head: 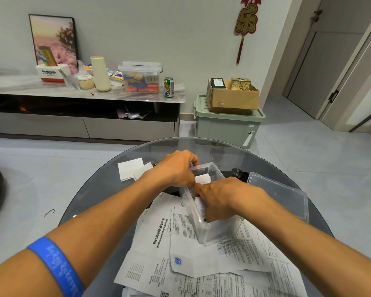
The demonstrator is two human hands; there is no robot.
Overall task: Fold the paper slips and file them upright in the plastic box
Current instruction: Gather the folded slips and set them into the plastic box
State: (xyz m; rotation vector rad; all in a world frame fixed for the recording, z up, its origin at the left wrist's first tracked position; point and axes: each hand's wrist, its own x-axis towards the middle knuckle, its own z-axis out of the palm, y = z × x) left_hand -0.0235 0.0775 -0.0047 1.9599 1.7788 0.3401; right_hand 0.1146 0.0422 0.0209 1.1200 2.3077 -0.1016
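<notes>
**Listener:** What is in front of you?

**Operator:** I see a clear plastic box (212,213) standing on loose printed sheets (180,254) on a round glass table (107,185). My left hand (174,170) curls over the box's far left rim. My right hand (219,200) reaches down inside; its fingertips are hidden, so I cannot tell what they grip. A folded slip (202,179) stands upright between the hands.

**Listener:** What might go wrong?

**Operator:** I judge the box could slide on the sheets, or the slips could topple as my hand withdraws. The lid (281,194) lies just right.
</notes>
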